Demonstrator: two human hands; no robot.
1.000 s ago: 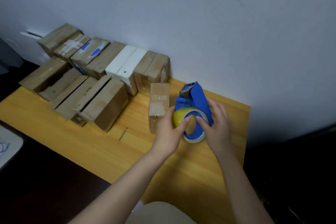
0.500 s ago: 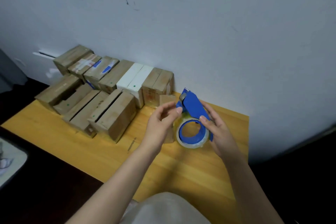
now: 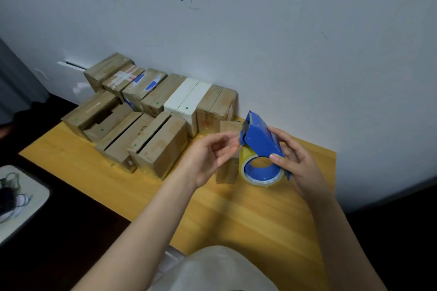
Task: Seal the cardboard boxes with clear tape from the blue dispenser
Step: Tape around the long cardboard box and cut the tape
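Sealing looks unstarted: right hand (image 3: 300, 165) grips the blue dispenser (image 3: 260, 139); left hand (image 3: 208, 153) fingers (image 3: 224, 146) half-curl beside it, grip unclear; front boxes (image 3: 165, 146) gape open.

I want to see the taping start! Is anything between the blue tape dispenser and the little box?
Nothing visible. The right hand holds the blue tape dispenser right beside the small cardboard box; the left hand partly hides that box.
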